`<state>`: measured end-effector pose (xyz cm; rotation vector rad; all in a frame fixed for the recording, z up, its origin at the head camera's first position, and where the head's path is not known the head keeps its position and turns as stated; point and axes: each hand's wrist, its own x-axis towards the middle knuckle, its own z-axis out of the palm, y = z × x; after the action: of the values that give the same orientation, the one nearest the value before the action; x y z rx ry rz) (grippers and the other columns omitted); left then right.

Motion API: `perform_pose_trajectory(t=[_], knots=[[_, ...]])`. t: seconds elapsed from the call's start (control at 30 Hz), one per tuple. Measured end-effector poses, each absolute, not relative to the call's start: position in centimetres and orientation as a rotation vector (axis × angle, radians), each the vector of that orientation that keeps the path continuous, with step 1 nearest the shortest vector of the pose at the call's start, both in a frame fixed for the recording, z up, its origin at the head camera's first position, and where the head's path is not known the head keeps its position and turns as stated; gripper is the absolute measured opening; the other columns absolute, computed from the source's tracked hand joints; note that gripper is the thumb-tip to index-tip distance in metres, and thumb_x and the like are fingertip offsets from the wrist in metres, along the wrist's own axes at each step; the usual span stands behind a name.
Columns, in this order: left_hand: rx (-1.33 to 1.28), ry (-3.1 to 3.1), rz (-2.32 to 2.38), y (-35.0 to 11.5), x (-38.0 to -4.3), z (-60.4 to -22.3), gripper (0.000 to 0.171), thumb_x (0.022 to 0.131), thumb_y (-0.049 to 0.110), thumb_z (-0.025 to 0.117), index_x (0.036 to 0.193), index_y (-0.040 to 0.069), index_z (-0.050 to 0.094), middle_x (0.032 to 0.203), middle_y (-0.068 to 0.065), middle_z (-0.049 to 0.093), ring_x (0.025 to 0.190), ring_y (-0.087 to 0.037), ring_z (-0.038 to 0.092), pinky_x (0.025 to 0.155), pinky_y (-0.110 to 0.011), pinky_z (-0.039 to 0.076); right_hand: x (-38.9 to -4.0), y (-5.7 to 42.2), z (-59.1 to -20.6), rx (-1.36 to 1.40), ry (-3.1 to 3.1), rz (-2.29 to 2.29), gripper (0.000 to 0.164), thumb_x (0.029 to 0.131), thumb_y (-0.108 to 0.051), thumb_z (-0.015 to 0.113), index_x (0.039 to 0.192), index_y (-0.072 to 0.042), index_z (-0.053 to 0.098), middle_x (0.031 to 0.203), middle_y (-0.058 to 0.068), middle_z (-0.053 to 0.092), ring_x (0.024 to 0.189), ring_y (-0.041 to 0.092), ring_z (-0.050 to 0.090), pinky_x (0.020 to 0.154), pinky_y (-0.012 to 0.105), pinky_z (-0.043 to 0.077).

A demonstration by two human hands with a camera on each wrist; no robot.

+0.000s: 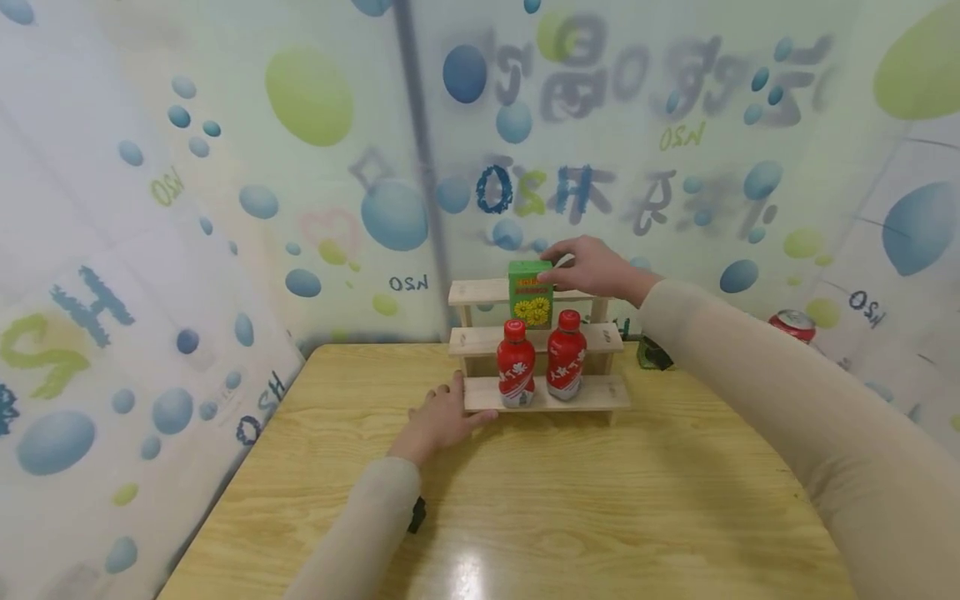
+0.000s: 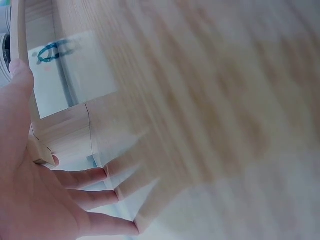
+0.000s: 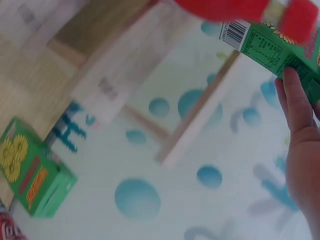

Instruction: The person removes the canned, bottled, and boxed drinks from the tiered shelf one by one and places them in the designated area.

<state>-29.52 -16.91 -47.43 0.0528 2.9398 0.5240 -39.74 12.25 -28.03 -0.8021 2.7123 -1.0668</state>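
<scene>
A green drink carton with yellow flowers [image 1: 531, 296] stands upright at the middle step of a small three-step wooden shelf [image 1: 480, 340]. My right hand [image 1: 592, 268] grips its upper right side; in the right wrist view fingers lie along the carton's printed side, the thumb mostly hidden. Two red bottles with red caps stand on the lowest step, one on the left [image 1: 516, 367] and one on the right [image 1: 566, 358]. At that step's left end is my left hand [image 1: 438, 421], thumb touching the shelf's edge, other fingers spread straight onto the table.
Another green carton [image 3: 37, 170] stands right of the shelf, partly behind my right sleeve in the head view. Further right, a red can [image 1: 793, 323] shows above the forearm. The wooden table [image 1: 570, 508] backs onto a patterned curtain [image 1: 337, 200].
</scene>
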Motion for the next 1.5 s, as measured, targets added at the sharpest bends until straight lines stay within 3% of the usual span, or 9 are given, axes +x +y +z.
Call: perform_pose_trajectory(t=[0.33,0.63,0.77,0.97,1.27,1.33,1.5], knots=[[0.071,2.936,0.509,-16.9,-29.6,-47.5,0.117,0.09,0.087,0.053,0.171,0.012,0.016,0.165,-0.028,0.042,0.154,-0.049,0.04,0.114,-0.086,0.027,-39.0,18.3,-26.9,-0.763,2.848,-0.962,0.053,0.108,-0.029,0.063,0.152,-0.001,0.053,0.147,0.024,0.059,0.134,0.042,0.065,0.107,0.06,0.054],[0.06,2.935,0.532,-17.3,-29.4,-47.2,0.116,0.092,0.085,0.054,0.171,0.011,0.014,0.166,-0.029,0.04,0.155,-0.05,0.038,0.114,-0.088,0.025,-37.8,23.5,-26.9,-0.678,2.913,-0.971,0.055,0.11,-0.032,0.061,0.153,0.001,0.052,0.148,0.028,0.059,0.128,0.044,0.068,0.107,0.061,0.055],[0.067,2.938,0.529,-17.4,-29.4,-47.0,0.116,0.092,0.085,0.055,0.171,0.01,0.016,0.165,-0.029,0.041,0.154,-0.051,0.04,0.114,-0.088,0.026,-37.4,25.6,-27.8,-0.664,2.898,-0.989,0.055,0.11,-0.029,0.061,0.153,0.003,0.05,0.151,0.028,0.056,0.128,0.044,0.068,0.107,0.06,0.055],[0.074,2.934,0.532,-17.2,-29.4,-47.1,0.115,0.091,0.085,0.055,0.171,0.012,0.017,0.165,-0.028,0.042,0.154,-0.049,0.04,0.115,-0.087,0.025,-36.1,28.3,-29.6,-0.596,2.911,-0.943,0.061,0.109,-0.038,0.061,0.155,0.0,0.048,0.156,0.029,0.052,0.134,0.047,0.063,0.11,0.064,0.052],[0.068,2.931,0.526,-17.2,-29.4,-47.1,0.115,0.091,0.085,0.056,0.171,0.012,0.017,0.166,-0.028,0.041,0.154,-0.049,0.039,0.116,-0.087,0.024,-34.5,30.9,-33.0,-0.642,2.951,-0.865,0.057,0.108,-0.032,0.064,0.152,0.003,0.051,0.152,0.031,0.053,0.135,0.054,0.058,0.103,0.064,0.054],[0.065,2.932,0.517,-17.2,-29.4,-47.2,0.115,0.091,0.085,0.056,0.171,0.012,0.017,0.166,-0.028,0.041,0.154,-0.049,0.039,0.116,-0.086,0.025,-34.1,31.2,-33.9,-0.679,2.971,-0.851,0.054,0.108,-0.028,0.065,0.15,0.003,0.053,0.15,0.031,0.056,0.132,0.053,0.061,0.1,0.06,0.057],[0.064,2.928,0.521,-17.1,-29.4,-47.2,0.115,0.091,0.085,0.055,0.171,0.012,0.015,0.167,-0.028,0.04,0.155,-0.05,0.038,0.116,-0.087,0.024,-33.1,31.7,-36.6,-0.718,2.992,-0.871,0.047,0.105,-0.021,0.069,0.143,0.004,0.059,0.141,0.029,0.061,0.123,0.051,0.066,0.082,0.035,0.061]])
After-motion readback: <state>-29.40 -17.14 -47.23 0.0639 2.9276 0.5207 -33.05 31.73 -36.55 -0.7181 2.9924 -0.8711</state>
